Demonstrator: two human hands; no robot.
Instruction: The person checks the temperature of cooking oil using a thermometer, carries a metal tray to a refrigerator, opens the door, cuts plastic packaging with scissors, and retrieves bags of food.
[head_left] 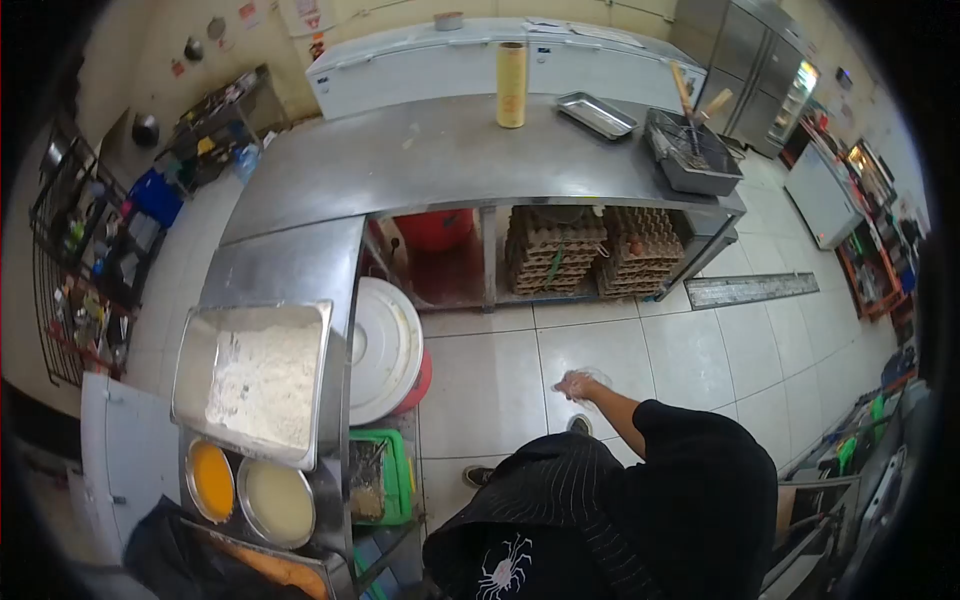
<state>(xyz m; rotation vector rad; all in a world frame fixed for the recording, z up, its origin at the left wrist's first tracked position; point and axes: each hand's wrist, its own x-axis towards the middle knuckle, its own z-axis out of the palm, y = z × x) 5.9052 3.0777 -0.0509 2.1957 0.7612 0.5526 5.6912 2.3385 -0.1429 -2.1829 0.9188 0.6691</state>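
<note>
My right hand (575, 385) reaches out over the tiled floor from a black sleeve. Its fingers point left and look slightly apart, with pale, whitish marks on the skin. A thin, whitish see-through patch (602, 378) shows beside the wrist; I cannot tell whether it is plastic film or touches the hand. My left hand is out of sight. To the left, a deep metal pan (325, 385) of white flour-like powder (262, 385) stands on the steel counter (285, 270). In front of it are a bowl of orange-yellow liquid (212, 482) and a bowl of pale liquid (278, 503).
A white-lidded tub (385, 350) and green crate (398, 475) stand beside the counter. The far steel table (400, 160) bears a yellow roll (511, 85), a tray (597, 114) and a pan with utensils (695, 150). Stacked egg trays (555, 250) sit underneath.
</note>
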